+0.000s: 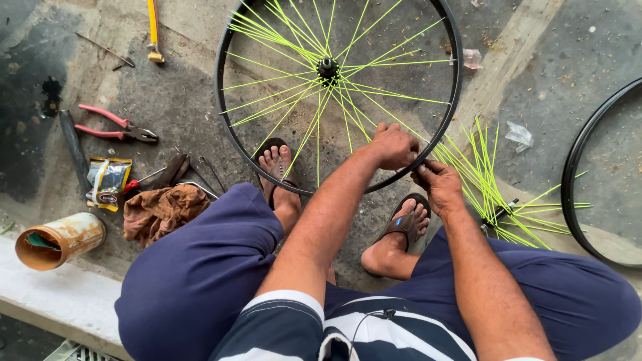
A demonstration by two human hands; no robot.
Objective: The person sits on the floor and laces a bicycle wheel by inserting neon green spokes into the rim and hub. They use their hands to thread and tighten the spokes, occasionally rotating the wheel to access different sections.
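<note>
- Here, seated low over a wheel (338,93) lying nearly flat on the concrete floor (548,73), near rim arc between the two sandalled feet.
- Left hand (394,146) curled knuckles-up over the near-right stretch of rim (449,127), fingers closed on it; exactly what sits under the fingertips cannot be told.
- Right hand (438,184) just outside the same spot, thumb and fingers pressed together as if pinching something small at the rim; the item itself hidden.
- Best done, by judgement: rim kept pinned still with the left hand, right-hand work kept square to the rim hole, each spoke (374,110) followed from hub (327,67) to its own hole without crossing wrongly, small even turns rather than one hard one.
- Wheel a disc with no long axis in the plane, its axle pointing up toward the camera; the neon-yellow spokes radiating from hub to rim, long axes along those lines.
- Loose spokes (481,180) fanned on the floor just right of the right hand, with a second hub (498,212) at their base.
- A bare rim (568,200) at far right; red pliers (114,127), a rag (160,210) and a rusty can (60,241) to the left, well apart.
</note>
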